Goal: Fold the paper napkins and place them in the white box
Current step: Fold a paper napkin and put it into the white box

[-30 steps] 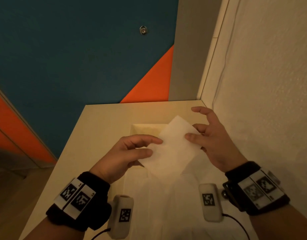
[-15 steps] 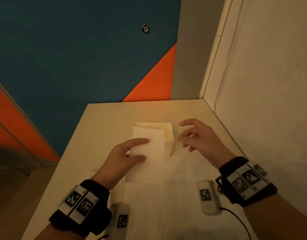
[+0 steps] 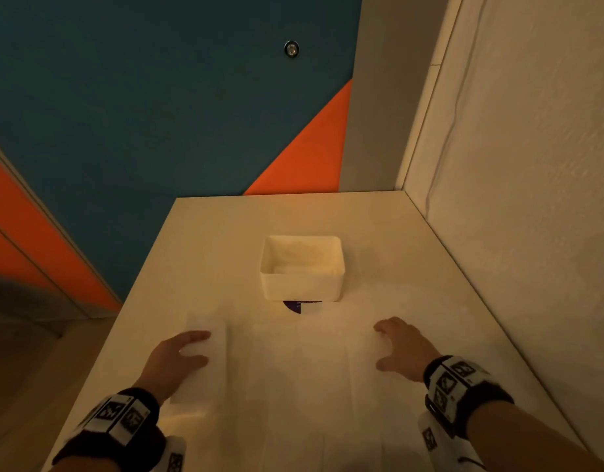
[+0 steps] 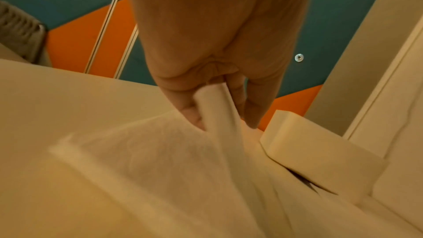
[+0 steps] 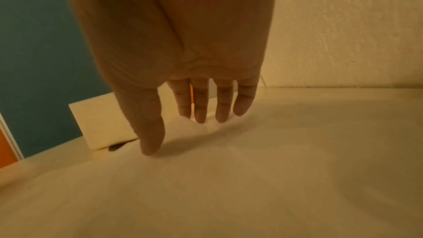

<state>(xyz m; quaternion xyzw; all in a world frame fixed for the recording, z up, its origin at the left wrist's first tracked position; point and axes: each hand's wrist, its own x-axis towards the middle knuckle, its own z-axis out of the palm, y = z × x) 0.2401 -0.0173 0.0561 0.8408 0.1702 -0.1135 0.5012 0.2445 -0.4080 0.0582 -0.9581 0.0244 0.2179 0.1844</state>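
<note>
Presently, both hands are down on the table (image 3: 198, 240), at the unfolded stock.

Left hand (image 3: 178, 356) — at 8 o'clock from the white box (image 3: 302, 287). The wrist view shows thumb and fingers (image 4: 254, 111) pinching a raised fold of a paper napkin (image 4: 160, 151); the rest of that sheet trails on the table.

Right hand (image 3: 401, 352) — at 4 o'clock from box. Fingers (image 5: 222, 104) nearly straight and spread, tips at or on the napkin layer (image 3: 300, 376); thumb tip down too. Holds nothing. A slight ruck of paper shows under the fingertips, so contact is likely, not certain.

Box — centre table, 12 o'clock from hands, upright, open top. Pale material lies inside, prob. a folded napkin; dim light, can't confirm count. A dark label scrap (image 3: 293, 306) shows at its near wall.

Handling, as judged: napkin is v. light, limp, thin, tears easily, no stiffness to hold a shape unless creased. Sheets may cling and lift together. Best hold is at a corner or edge w/ a light pinch, the other hand flat to pin the sheet. Press along the crease w/ flat fingers; don't drag — it will bunch.

Step in hand, as judged: taking up the next sheet for folding.
</note>
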